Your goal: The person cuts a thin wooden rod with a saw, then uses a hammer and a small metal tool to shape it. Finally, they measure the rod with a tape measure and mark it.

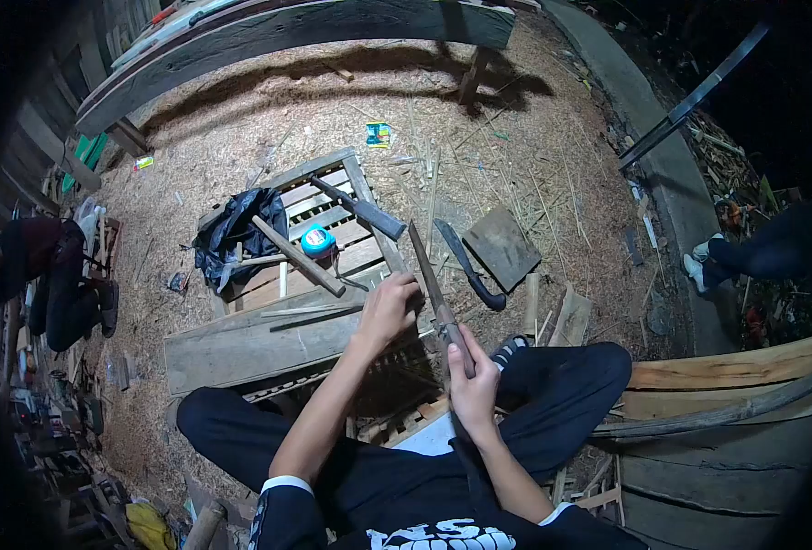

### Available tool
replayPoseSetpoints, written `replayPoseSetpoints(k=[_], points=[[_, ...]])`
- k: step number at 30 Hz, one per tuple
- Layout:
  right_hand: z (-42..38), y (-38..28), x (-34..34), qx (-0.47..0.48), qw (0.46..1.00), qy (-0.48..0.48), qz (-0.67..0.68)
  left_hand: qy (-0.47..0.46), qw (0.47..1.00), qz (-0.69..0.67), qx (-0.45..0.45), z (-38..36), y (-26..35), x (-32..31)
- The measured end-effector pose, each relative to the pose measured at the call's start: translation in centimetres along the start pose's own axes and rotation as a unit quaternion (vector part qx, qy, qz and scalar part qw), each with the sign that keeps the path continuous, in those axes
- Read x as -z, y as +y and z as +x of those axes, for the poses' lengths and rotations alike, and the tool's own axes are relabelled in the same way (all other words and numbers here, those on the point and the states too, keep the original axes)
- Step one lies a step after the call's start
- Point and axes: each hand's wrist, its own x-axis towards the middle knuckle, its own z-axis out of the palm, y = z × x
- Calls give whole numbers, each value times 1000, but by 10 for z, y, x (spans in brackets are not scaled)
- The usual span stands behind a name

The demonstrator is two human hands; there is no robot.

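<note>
My right hand [473,380] is wrapped round the handle of a long, dark blade [427,271], whose tip points away from me. Just left of the blade is my left hand [390,310], its fingers curled; what they hold, if anything, is too small to tell. Beyond it, on a slatted wooden frame [356,249], lie a blue tape measure [316,240], a wooden-handled tool [298,256], a broad-bladed cleaver [374,218] and a black plastic bag [241,234]. To the right, a black-handled knife [468,266] rests beside a square dark board [502,246].
A long wooden bench [287,50] crosses the far side. People are at the left [58,275] and right [773,243] edges. Planks [718,467] lie at the lower right. Thin strips and shavings cover the ground [268,119].
</note>
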Motion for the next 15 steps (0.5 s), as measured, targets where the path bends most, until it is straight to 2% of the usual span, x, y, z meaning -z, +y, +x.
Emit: replayPoseSetpoints(k=[4, 11, 15], points=[[-26, -14, 16, 16, 999, -15, -42, 4, 1000, 0, -17, 2, 0, 3], [-17, -17, 6, 1, 999, -15, -29, 52, 998, -31, 3, 0, 3, 0], [-17, -13, 8, -18, 1000, -5, -22, 25, 1000, -4, -11, 1, 1, -1]])
